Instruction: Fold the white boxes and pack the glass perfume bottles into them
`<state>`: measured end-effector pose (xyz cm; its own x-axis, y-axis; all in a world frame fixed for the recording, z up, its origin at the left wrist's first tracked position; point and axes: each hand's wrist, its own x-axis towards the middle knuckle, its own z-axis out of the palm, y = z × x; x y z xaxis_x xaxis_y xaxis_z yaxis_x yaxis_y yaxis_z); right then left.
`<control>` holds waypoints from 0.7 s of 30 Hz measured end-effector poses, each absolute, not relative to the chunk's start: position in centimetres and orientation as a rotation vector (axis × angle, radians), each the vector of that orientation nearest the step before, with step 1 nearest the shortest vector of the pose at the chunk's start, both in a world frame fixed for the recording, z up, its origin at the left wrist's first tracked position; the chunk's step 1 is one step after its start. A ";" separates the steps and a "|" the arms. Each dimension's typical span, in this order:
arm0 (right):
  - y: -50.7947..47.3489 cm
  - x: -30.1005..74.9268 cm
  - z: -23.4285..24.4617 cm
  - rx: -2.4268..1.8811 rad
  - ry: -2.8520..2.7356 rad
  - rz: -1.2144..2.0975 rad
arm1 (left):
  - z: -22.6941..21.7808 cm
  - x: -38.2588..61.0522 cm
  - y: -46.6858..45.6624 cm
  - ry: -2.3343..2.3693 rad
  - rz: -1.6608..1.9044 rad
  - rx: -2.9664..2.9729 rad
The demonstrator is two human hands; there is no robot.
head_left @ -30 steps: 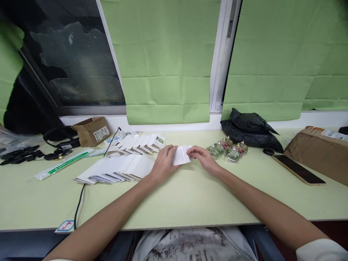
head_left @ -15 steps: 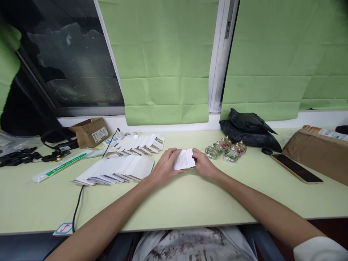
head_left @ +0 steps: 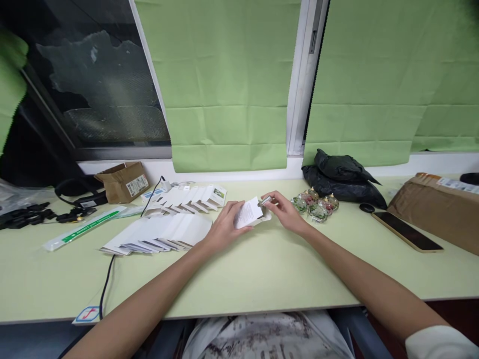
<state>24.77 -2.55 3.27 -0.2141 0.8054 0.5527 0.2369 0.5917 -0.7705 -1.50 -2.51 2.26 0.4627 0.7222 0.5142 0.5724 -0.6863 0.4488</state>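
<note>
My left hand (head_left: pixel 227 223) is closed around a small white box (head_left: pixel 248 213) printed with fine text, tilted over the middle of the table. The box's right end is open, with a pale flap sticking out below. At that end my right hand (head_left: pixel 283 212) pinches a small shiny silvery item (head_left: pixel 266 200), partly hidden by the fingers. Whether part of it lies inside the box I cannot tell. Just right of this hand lie several clear-wrapped ornaments (head_left: pixel 318 211) with green, red and gold colours.
Flat white boxes (head_left: pixel 160 232) lie in an overlapping row left of my left hand, with more white boxes (head_left: pixel 190 198) behind. A brown carton (head_left: pixel 121 182) and black cable (head_left: pixel 108 284) are at left. Rightward are black plastic bags (head_left: pixel 342 182), a phone (head_left: pixel 407 232) and a large cardboard box (head_left: pixel 437 209).
My right hand has shifted slightly up and turned, and the silvery item now shows in its fingers. The box has tilted, and its right end now shows open.
</note>
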 end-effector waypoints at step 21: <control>-2.1 24.6 1.0 -1.324 -1.842 0.301 | 2.6 -1.3 -2.0 1.197 1.327 1.939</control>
